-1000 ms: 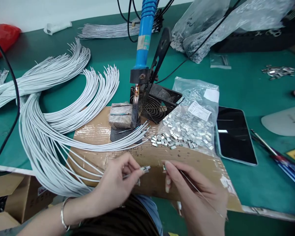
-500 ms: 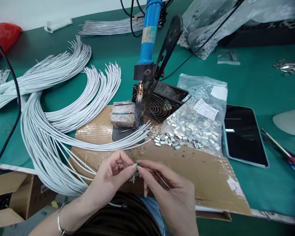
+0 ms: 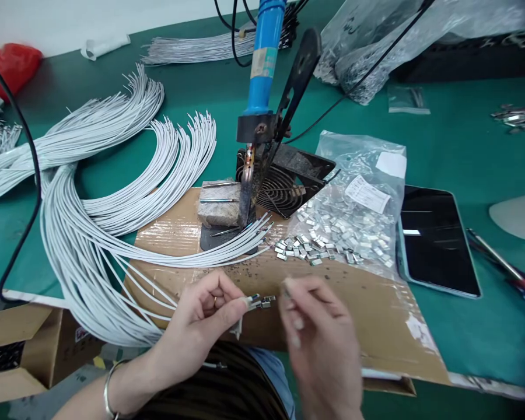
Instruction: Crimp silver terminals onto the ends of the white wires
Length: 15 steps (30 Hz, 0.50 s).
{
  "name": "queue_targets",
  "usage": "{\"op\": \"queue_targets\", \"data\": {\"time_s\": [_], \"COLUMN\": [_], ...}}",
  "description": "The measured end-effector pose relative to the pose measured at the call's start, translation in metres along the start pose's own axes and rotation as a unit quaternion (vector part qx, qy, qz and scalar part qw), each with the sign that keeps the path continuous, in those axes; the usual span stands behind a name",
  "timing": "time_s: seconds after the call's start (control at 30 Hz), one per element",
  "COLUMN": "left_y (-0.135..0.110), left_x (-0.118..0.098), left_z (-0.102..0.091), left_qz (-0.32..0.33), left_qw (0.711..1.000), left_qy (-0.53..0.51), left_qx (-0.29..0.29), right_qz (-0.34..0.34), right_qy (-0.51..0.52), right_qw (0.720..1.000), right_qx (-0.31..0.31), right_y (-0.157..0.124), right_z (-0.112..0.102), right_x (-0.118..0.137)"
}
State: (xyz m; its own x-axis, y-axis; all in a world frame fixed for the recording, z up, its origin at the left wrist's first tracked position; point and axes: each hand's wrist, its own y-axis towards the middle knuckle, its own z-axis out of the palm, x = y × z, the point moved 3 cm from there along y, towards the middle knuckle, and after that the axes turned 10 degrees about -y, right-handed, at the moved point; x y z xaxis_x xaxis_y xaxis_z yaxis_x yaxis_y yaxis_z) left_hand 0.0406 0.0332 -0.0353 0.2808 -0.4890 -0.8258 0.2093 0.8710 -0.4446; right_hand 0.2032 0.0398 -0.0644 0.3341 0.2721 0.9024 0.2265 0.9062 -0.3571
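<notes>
My left hand [image 3: 200,318] pinches a small metal terminal piece [image 3: 260,302] at its fingertips, with a short white wire end below them. My right hand [image 3: 319,341] is blurred by motion, a little to the right of that piece, fingertips bunched. Whether those fingers hold anything is hidden by the blur. Both hands are above a brown cardboard sheet [image 3: 354,303]. Beyond them, loose silver terminals [image 3: 308,249] spill from a clear plastic bag [image 3: 359,186]. A fanned bundle of white wires [image 3: 91,256] lies across the sheet's left side.
A blue-handled soldering iron [image 3: 262,64] stands in a black holder [image 3: 254,131] behind a stone block [image 3: 219,204] and a fan grille [image 3: 280,189]. A black tablet [image 3: 437,242] lies to the right. A cardboard box [image 3: 21,350] sits at the lower left.
My hands have parted: the right hand has moved right, away from the left. The long thin wire it held is no longer visible. The left hand now shows the metal terminal piece.
</notes>
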Motion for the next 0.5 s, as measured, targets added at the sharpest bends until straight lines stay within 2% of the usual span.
{"op": "queue_targets", "data": {"time_s": [0.07, 0.17, 0.3, 0.5], "left_y": [-0.001, -0.001, -0.001, -0.001], "left_x": [0.0, 0.0, -0.003, -0.002], "left_z": [-0.004, -0.006, -0.004, -0.003], "left_qz": [0.0, -0.004, -0.019, -0.037], "left_qw": [1.0, 0.999, 0.998, 0.996], "left_qy": [-0.016, -0.043, -0.065, -0.084], "left_qx": [-0.02, -0.022, -0.015, -0.009], "right_qz": [-0.032, -0.028, -0.033, -0.053], "right_qy": [-0.007, -0.055, -0.083, -0.103], "right_qw": [0.999, 0.997, 0.988, 0.978], "right_qx": [-0.021, 0.041, 0.126, 0.173], "right_y": [0.004, 0.003, -0.008, -0.013], "right_z": [-0.008, -0.008, 0.003, 0.009], "right_x": [0.002, -0.003, -0.007, -0.001]}}
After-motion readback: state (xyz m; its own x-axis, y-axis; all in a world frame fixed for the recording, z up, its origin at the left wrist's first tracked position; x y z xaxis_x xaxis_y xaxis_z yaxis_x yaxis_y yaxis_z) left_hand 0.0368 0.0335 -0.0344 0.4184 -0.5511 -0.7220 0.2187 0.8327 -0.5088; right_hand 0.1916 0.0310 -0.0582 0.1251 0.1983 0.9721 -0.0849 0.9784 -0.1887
